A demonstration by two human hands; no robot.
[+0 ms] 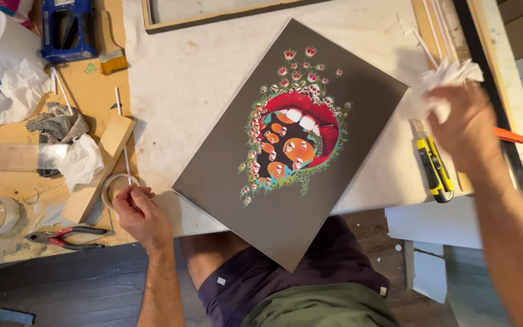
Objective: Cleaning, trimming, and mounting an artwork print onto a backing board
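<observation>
- Left hand (pixel 140 213): fingers (pixel 129 195) pinched narrow on a roll of tape (pixel 118 184) at the near edge of the worktop (pixel 183 85). The roll sits just beyond the fingertips, beside a wooden block (pixel 101 166).
- Right hand (pixel 468 124): fingers closed on a crumpled white cloth (pixel 440 82), which bunches out beyond and to the inside of them. The hand is blurred, so the exact grip is hard to read.
- Dark print (pixel 292 142): lies flat and skewed between the two hands, touched by neither. Its near corner overhangs the worktop edge above the person's lap.
- Risk: the overhanging corner is unsupported; a knock from either forearm or a knee could likely tip or slide the print off.
- Risk: a yellow utility knife (pixel 434 166) lies just below the right fingers; a careless sweep could likely drag it onto the print face and score it.
- Risk: grit in the cloth could scuff the dark surface.
- Risk: red-handled pliers (pixel 68 236) lie left of the left fingers, near the edge; a nudge could drop them.
</observation>
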